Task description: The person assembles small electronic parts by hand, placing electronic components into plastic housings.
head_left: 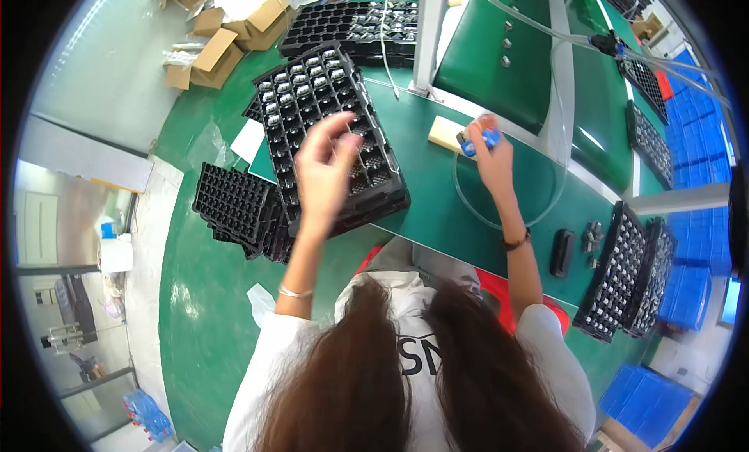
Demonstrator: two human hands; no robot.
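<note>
Left hand [328,167], toward 11 o'clock from the view's centre, lies over a black compartmented tray [374,118]; its fingers are curled and blurred, and whether they pinch anything cannot be told. Silvery parts [299,80] fill compartments toward the tray's 12 o'clock end. Right hand [487,149], at 2 o'clock, is closed around a blue object [490,138], just beside a pale yellow block [442,132] on the green tabletop [421,190]. Near 3 o'clock lie a black oblong case [562,253] and loose metal parts [593,237]; smaller-celled black trays [238,206] are stacked at 9 o'clock.
</note>
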